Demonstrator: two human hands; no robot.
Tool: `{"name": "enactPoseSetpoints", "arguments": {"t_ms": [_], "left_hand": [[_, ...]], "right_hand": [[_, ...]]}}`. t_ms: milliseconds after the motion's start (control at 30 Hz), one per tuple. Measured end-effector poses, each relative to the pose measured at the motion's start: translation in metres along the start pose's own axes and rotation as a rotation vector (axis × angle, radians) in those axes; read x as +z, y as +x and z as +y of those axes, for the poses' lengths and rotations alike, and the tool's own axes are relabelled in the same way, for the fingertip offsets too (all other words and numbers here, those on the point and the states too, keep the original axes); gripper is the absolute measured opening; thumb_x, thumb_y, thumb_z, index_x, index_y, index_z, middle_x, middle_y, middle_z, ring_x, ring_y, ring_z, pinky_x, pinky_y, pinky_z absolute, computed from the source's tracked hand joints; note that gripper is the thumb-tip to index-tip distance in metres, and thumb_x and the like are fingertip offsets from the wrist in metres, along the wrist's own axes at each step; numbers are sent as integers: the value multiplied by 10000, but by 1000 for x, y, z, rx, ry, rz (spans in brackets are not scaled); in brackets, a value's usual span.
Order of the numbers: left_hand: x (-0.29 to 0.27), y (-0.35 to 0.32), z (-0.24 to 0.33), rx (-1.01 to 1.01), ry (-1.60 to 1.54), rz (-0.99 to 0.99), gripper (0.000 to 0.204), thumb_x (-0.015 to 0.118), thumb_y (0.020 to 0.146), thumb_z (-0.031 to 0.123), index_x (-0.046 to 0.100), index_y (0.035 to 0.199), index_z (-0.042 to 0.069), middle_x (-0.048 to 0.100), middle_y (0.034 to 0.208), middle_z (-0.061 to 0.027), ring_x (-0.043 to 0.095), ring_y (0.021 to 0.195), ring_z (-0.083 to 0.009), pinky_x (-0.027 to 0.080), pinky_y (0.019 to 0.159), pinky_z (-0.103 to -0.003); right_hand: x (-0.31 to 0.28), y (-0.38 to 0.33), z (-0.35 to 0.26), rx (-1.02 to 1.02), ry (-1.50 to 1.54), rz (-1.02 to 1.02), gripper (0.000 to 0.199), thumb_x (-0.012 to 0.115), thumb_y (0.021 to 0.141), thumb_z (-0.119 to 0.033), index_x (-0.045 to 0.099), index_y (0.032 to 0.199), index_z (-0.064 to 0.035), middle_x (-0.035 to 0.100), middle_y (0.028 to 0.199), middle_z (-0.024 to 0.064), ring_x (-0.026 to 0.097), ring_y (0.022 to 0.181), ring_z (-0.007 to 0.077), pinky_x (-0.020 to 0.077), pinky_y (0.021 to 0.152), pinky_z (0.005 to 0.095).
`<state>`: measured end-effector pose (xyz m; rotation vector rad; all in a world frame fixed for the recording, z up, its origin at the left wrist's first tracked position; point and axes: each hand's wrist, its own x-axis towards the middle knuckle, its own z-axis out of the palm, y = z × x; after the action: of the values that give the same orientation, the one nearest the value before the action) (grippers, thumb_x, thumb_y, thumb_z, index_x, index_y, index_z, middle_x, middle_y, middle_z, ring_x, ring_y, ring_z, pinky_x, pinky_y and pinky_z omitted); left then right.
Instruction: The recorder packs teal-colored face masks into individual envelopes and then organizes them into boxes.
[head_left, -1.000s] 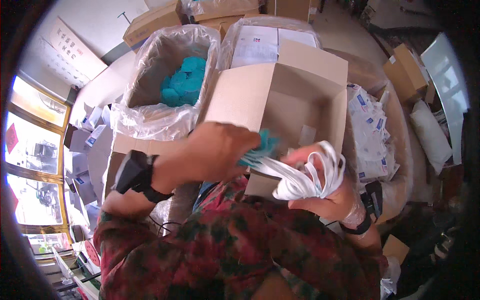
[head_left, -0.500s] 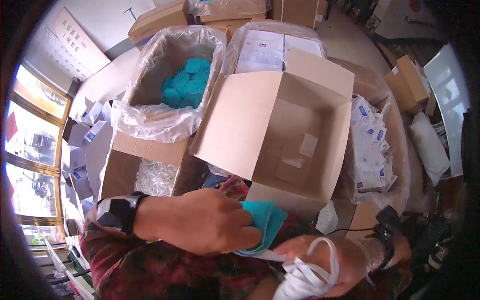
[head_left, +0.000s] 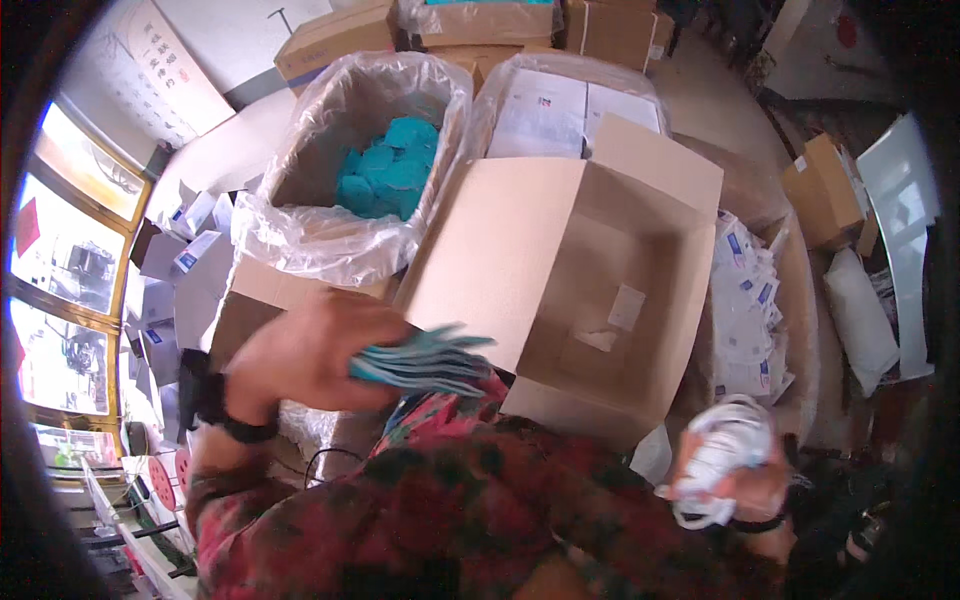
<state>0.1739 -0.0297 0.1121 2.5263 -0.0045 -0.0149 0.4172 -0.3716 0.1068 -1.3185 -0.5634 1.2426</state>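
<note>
My left hand (head_left: 305,355) grips a flat stack of teal face masks (head_left: 425,362), held edge-on just in front of the open cardboard box (head_left: 600,290). My right hand (head_left: 735,470) is low at the right, closed on a bunch of white elastic loops (head_left: 725,445). The cardboard box holds only a couple of paper scraps. A black watch sits on my left wrist. My red patterned sleeves fill the lower middle.
A plastic-lined box (head_left: 350,160) with loose teal masks (head_left: 385,165) stands at the back left. Another lined box with white packets (head_left: 560,100) is behind. Bagged white packets (head_left: 745,310) lie to the right, small white cartons (head_left: 185,250) to the left, brown boxes beyond.
My left hand rose with the teal masks, turning them edge-on near the box flap. My right hand with the white loops dropped from the middle and swung out to the lower right.
</note>
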Motion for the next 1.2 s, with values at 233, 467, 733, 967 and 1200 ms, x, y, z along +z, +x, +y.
{"name": "enactPoseSetpoints", "arguments": {"t_ms": [233,467,733,967,1200], "left_hand": [[32,23,-91,-261,-573,625,372,750,797,214,621,1098,38,671,992,-49,633,889,-165,513,802,-316],[-9,51,-284,-458,-1028,1133,424,727,834,262,583,1148,16,650,1013,-79,627,875,-181,503,785,-284],[87,95,-111,-272,-1037,779,267,628,917,235,594,1092,36,649,906,-69,637,826,-159,515,737,-299],[117,102,13,164,-399,506,829,794,758,232,326,1419,56,387,1399,-225,454,1267,-351,412,1015,-424],[119,97,12,0,-286,432,807,748,729,142,336,1421,87,330,1439,-276,409,1293,-432,413,1041,-426]], "right_hand": [[1,28,54,-40,413,105,398,772,754,-168,565,1029,32,663,816,142,656,630,242,561,586,389],[31,51,46,-117,203,67,381,714,790,-258,553,957,45,549,627,116,586,565,234,481,501,338],[24,86,56,-137,144,136,356,663,871,-289,567,1020,20,577,654,95,580,537,202,463,475,310],[43,129,64,-175,-47,31,670,526,943,-503,377,1393,-29,512,1296,75,513,1136,175,409,960,309],[48,130,78,-160,-42,-245,751,587,927,-425,239,1450,-14,495,1284,90,460,1225,206,370,1019,340]]}}
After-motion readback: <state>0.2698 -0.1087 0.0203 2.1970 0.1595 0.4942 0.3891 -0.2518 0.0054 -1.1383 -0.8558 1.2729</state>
